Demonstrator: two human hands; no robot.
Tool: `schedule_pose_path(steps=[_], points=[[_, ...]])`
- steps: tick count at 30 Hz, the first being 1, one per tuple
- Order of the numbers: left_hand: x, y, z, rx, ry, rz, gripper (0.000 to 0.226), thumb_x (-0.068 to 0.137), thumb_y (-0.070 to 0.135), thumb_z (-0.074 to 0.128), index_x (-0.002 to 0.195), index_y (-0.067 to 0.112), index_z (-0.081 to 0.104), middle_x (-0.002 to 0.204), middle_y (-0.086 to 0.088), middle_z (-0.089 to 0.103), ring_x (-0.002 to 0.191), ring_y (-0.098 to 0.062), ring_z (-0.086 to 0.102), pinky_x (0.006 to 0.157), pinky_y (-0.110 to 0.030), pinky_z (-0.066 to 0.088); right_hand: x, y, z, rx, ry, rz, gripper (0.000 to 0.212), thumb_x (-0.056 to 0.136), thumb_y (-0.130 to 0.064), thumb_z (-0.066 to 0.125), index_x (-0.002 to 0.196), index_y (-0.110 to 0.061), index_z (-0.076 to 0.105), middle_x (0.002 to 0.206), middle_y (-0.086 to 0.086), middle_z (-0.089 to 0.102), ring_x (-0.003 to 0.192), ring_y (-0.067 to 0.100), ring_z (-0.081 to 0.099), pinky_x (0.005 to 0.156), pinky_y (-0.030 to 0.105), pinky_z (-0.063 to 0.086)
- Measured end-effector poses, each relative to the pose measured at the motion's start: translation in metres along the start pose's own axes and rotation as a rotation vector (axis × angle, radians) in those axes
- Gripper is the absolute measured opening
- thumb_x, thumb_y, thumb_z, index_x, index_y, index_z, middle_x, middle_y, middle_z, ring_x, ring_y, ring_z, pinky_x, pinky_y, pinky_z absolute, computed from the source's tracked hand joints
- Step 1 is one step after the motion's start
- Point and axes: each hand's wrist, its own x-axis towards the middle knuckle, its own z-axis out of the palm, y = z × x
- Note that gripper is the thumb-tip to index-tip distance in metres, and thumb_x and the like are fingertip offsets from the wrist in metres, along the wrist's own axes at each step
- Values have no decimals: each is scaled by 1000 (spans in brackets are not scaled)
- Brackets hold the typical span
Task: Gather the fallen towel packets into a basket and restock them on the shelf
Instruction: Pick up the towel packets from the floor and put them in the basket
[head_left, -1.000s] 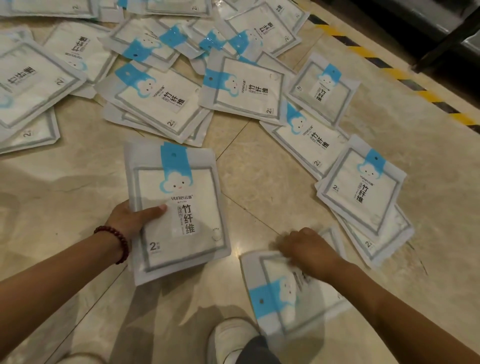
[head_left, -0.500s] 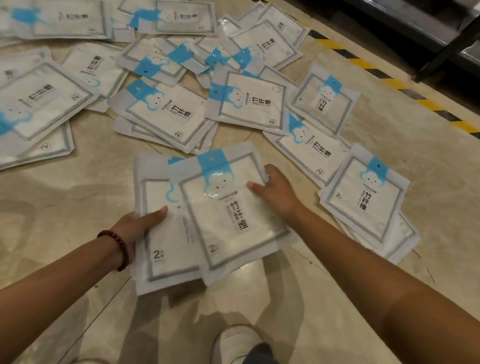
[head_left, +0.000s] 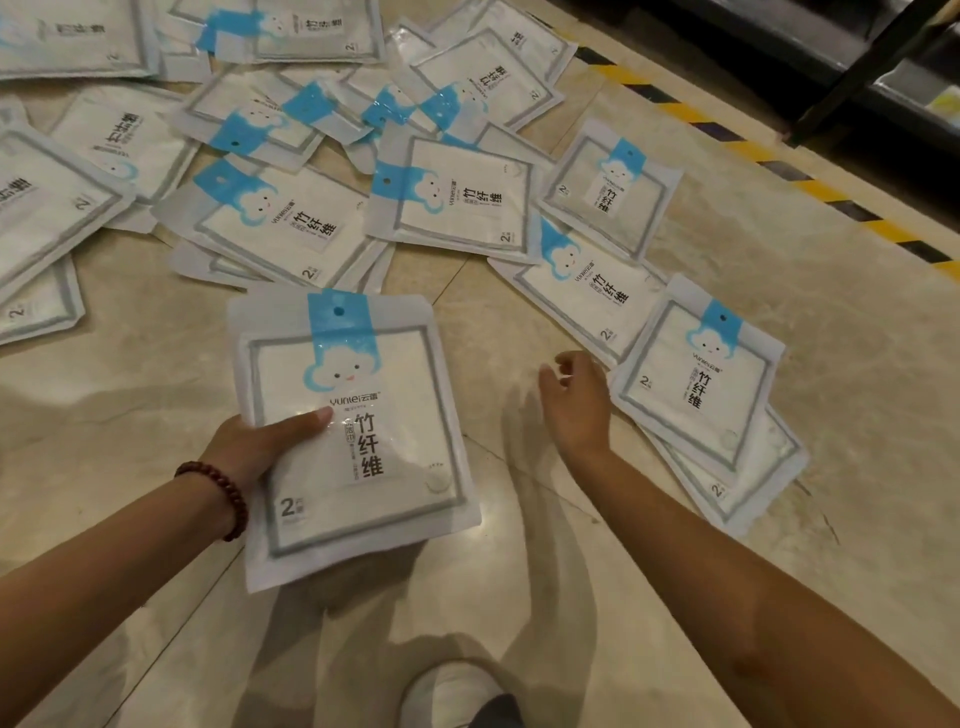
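The left hand grips a held packet by its left edge, thumb flat across the printed front and the other fingers hidden beneath. An extra pale border along the bottom suggests more packets under it, but I cannot tell how many. It hangs above the floor, roughly level.

The right hand holds nothing. Its fingers are loosely spread and slightly curled, and it hovers just beside the right packet, not touching it. That packet lies flat on top of another one, offset from it. Many more packets are scattered and overlapping across the floor beyond. No basket is in view; a dark shelf stands past the striped tape.

The packets look light, flat and floppy: a soft folded towel inside a glossy plastic sleeve. The film is likely slick, so stacked ones will probably slide over each other if the pile tilts. On a smooth floor a flat packet gives little to pinch, so the overhanging edge or a corner of the right packet is probably the easiest place to take hold, fingers under and thumb on top. The sealed border is stiffer than the padded middle and should give a firmer grip. Nothing here seems fragile.
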Motion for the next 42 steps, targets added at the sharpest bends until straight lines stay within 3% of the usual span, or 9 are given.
schedule_pose_path(steps=[3, 10, 19, 23, 26, 30, 35, 39, 42], points=[[2, -1, 0, 12, 3, 21, 50, 51, 23, 79, 98, 10, 67, 83, -7, 74, 74, -24, 72, 58, -31, 57, 30, 50, -45, -255, 150, 176, 50, 91, -22, 54, 136, -3, 39, 140, 17, 40, 129, 33, 35, 101, 40, 34], [4, 2, 10, 41, 3, 17, 47, 52, 22, 79, 96, 9, 67, 78, -6, 74, 67, -21, 72, 49, -28, 55, 14, 97, -44, -669, -301, 39, 66, 99, -40, 34, 151, -10, 6, 159, 9, 1, 146, 29, -2, 119, 34, 0], [3, 6, 21, 71, 2, 44, 34, 62, 18, 78, 92, 10, 65, 72, -4, 73, 63, -20, 71, 49, -28, 54, -42, 58, -19, -263, -451, -451, 31, 91, -23, 58, 120, -13, 63, 125, 4, 62, 116, 27, 51, 96, 35, 39], [2, 4, 13, 48, 31, 46, 27, 66, 15, 78, 90, 12, 64, 67, -2, 73, 55, -17, 69, 42, -26, 53, -16, 50, -18, -393, -49, -118, 63, 80, -39, 70, 130, -8, 48, 128, 12, 50, 120, 30, 41, 96, 38, 36], [0, 3, 6, 35, 57, 35, 31, 63, 16, 79, 90, 11, 65, 71, -5, 73, 62, -20, 70, 45, -27, 54, -1, 46, -16, -584, -106, 181, 85, 67, -55, 75, 126, -4, 43, 128, 15, 39, 120, 31, 34, 94, 37, 38], [-3, 7, -4, 3, 82, 56, 40, 54, 20, 80, 90, 11, 66, 74, -6, 73, 64, -19, 70, 45, -26, 54, 10, 39, -13, -667, -191, 178, 74, 64, -50, 80, 115, -7, 47, 119, 12, 44, 115, 29, 41, 89, 36, 40], [-2, 23, -21, -51, 147, 144, 30, 63, 16, 80, 90, 15, 66, 77, -1, 73, 67, -17, 70, 52, -26, 55, 6, 16, -7, -346, -241, -67, 29, 83, -20, 66, 76, -15, 38, 70, -2, 48, 67, 19, 48, 52, 29, 32], [-6, 61, -36, -112, 195, 249, 33, 60, 22, 81, 89, 20, 66, 77, 5, 73, 70, -13, 70, 53, -25, 53, -2, -41, -7, -97, -157, -322, 15, 86, -18, 63, 86, -13, 50, 73, -4, 55, 65, 10, 50, 57, 30, 39], [-18, 95, -45, -189, 213, 329, 46, 47, 30, 81, 90, 22, 67, 76, 9, 74, 69, -9, 71, 47, -21, 53, 2, -93, -7, 123, -162, -330, 12, 85, -13, 65, 85, -15, 53, 75, -11, 56, 66, -5, 52, 57, 11, 39]])
